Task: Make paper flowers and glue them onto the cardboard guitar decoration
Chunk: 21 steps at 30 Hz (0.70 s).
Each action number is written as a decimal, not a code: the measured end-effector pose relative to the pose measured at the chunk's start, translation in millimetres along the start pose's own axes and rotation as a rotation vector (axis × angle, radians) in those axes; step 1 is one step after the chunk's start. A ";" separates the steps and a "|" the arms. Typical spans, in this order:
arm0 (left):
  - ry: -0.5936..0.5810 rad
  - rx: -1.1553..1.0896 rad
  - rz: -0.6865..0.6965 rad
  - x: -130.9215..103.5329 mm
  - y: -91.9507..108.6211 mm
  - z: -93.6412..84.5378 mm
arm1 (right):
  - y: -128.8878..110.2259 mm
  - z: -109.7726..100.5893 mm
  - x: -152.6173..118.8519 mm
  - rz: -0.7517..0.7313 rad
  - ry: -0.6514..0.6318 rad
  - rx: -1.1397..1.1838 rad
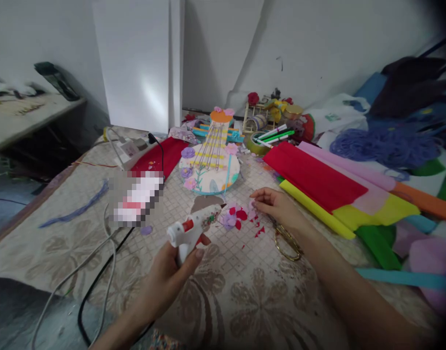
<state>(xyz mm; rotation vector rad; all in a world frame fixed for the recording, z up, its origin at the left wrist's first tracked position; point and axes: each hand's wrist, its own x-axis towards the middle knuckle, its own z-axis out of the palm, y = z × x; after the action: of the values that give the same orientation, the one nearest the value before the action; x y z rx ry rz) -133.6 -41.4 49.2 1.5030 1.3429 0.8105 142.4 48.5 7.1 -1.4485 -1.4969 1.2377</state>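
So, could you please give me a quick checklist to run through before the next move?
1. Glue gun held in the left hand: ok.
2. Pale pink piece at the fingertips of the right hand: ok.
3. Nozzle aimed away from the right hand: not ok, it points toward that side.
4. Scissors clear of the right arm: not ok, they lie right beside it.
5. Glue gun hot: cannot tell.

2 arms [339,272] extend forward, left hand [168,272] curled, right hand's [279,206] fingers [268,195] pinched.
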 end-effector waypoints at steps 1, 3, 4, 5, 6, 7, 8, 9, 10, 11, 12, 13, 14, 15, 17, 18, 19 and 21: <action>-0.021 -0.009 -0.001 1.4 -1.2 3.9 | -2.6 1.8 -2.8 0.019 -0.003 0.075; -0.063 0.000 0.002 3.8 -5.1 10.6 | -7.3 6.6 -8.3 0.027 -0.005 0.148; -0.077 0.014 0.008 5.0 -7.2 13.2 | -9.4 9.3 -10.8 0.024 -0.002 0.166; -0.088 0.034 0.017 6.1 -8.9 15.4 | -11.1 11.9 -13.0 0.020 0.000 0.178; -0.093 0.052 0.028 7.2 -10.3 17.0 | -12.6 14.2 -15.0 0.020 0.001 0.184; -0.093 0.068 0.039 8.1 -11.3 18.2 | -13.8 16.2 -16.7 0.020 -0.003 0.186; -0.096 0.081 0.050 8.8 -12.1 19.1 | -14.7 17.5 -18.2 0.019 -0.012 0.182; -0.096 0.093 0.064 9.1 -12.8 19.8 | -15.2 18.2 -19.3 0.015 -0.020 0.170; -0.101 0.108 0.079 8.8 -13.6 20.6 | -15.4 18.2 -20.0 0.005 -0.023 0.151; -0.110 0.126 0.095 7.8 -14.4 21.7 | -15.3 17.7 -20.4 -0.008 -0.017 0.125; -0.122 0.143 0.113 6.3 -15.5 23.4 | -14.8 16.6 -20.4 -0.025 -0.004 0.096; -0.137 0.158 0.132 4.2 -16.7 25.8 | -14.0 15.2 -20.1 -0.041 0.015 0.069; -0.161 0.166 0.149 1.6 -17.9 29.1 | -13.1 13.8 -19.5 -0.053 0.036 0.051; -0.191 0.169 0.162 -1.1 -19.1 33.1 | -12.1 12.4 -18.7 -0.062 0.052 0.039; -0.266 0.165 0.173 -6.2 -21.1 42.8 | -10.4 10.7 -16.9 -0.070 0.061 0.016; -0.296 0.164 0.169 -8.3 -21.6 47.8 | -9.9 10.5 -16.1 -0.075 0.054 -0.001; -0.311 0.171 0.158 -10.1 -21.9 52.3 | -9.8 10.7 -15.5 -0.080 0.045 -0.018; -0.294 0.196 0.124 -12.5 -21.4 58.7 | -10.6 12.1 -15.1 -0.094 0.034 -0.037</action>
<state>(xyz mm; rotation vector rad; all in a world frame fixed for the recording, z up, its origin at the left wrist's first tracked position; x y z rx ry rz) -90.0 -66.6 10.1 1.7963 1.1423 0.5178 129.7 32.6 15.5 -1.3994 -1.5543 1.1296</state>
